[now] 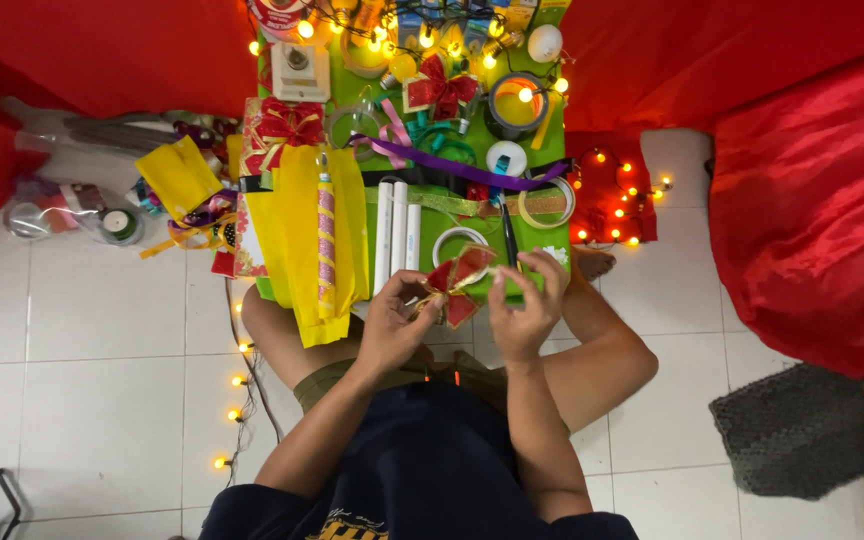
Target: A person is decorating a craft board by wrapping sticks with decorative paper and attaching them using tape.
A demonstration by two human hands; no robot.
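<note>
I sit cross-legged on a tiled floor before a low green table (pixel 552 140). Both hands hold a small red bow with gold edging (pixel 457 282) just above the table's near edge. My left hand (pixel 392 325) pinches its left loop. Over on the other side, my right hand (pixel 527 305) grips the bow where a bit of green shows under the fingers. Beside the hands lie three white tubes (pixel 397 230), a roll of clear tape (pixel 457 240) and a black pen (pixel 508 232).
Yellow paper (pixel 297 235) with a patterned stick (pixel 326 245) hangs off the table's left part. Further back lie more red bows (pixel 440 90), a purple ribbon (pixel 452 165), tape rolls and fairy lights. Red cloth (pixel 812 200) lies right and left; a grey mat (pixel 792 430) lies on the floor.
</note>
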